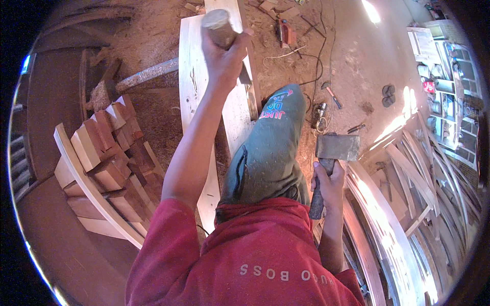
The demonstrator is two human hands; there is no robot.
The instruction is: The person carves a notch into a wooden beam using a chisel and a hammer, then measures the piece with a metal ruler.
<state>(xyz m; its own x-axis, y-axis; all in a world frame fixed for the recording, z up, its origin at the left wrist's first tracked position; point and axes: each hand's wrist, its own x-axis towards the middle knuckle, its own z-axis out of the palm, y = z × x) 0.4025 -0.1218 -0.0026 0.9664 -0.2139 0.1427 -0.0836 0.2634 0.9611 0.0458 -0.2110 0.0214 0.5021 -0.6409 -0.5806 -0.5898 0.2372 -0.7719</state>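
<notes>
Dusty floor (pixel 357 71): brown, scattered with wood scraps and tools.
Pale boards (pixel 194 107): lying lengthwise ahead of the body, partly covered by the trouser leg (pixel 275 140).
Curved strips (pixel 377 204): piled along the right side.
Block stack (pixel 109 163): heaped at the left, near the boards.
Mallet (pixel 338 147): held right of the knee, dark and square-headed, well apart from the boards.
Chisel-like tool (pixel 222 33): held over the boards, pale round butt uppermost; too blurred to tell whether touching wood.
Left hand (pixel 224 64): wrapped firmly around the chisel-like tool.
Right hand (pixel 331 181): closed around the mallet's handle, just below its head.
Small hammer (pixel 334 97): lying on the floor beyond the mallet, orange-handled.
</notes>
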